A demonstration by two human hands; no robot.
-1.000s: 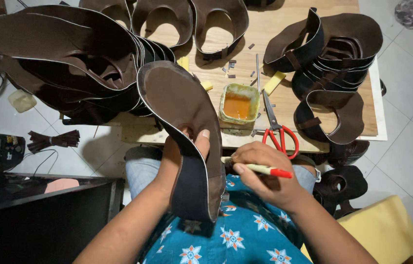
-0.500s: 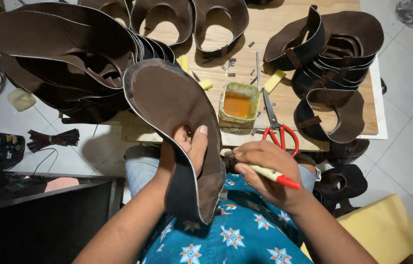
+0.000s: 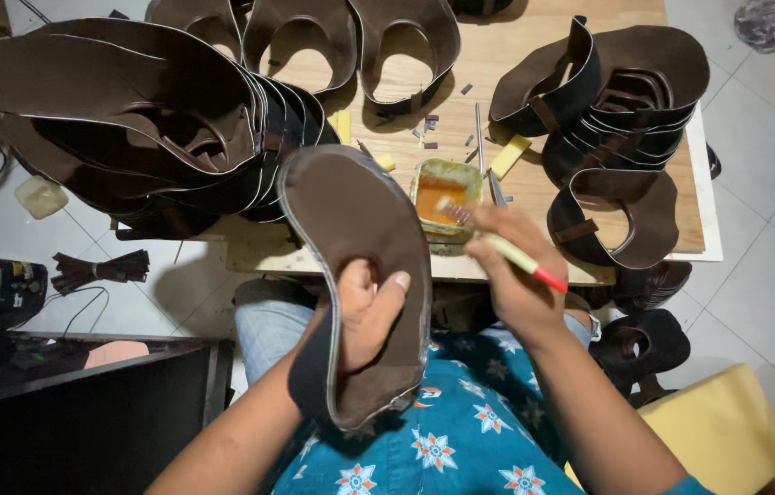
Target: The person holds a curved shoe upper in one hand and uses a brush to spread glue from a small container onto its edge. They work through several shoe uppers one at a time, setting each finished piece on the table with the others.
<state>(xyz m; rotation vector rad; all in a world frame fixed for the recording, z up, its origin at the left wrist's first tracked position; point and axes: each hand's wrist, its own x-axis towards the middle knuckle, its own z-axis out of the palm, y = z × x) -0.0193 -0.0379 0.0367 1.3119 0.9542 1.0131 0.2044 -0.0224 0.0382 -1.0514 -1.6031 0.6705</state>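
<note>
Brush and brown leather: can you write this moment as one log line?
left hand: holds brown leather piece | right hand: brush over glue tub

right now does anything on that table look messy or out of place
Mostly tidy. Small dark offcuts lie scattered on the wooden table behind the glue tub, whose rim is smeared with orange glue. The brush in the right hand reaches toward it. Nothing looks spilled or damaged.

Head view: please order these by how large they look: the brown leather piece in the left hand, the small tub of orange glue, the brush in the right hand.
1. Brown leather piece, largest, though nearest the camera.
2. Brush and tub of orange glue: look alike, so I leave them unranked.
</note>
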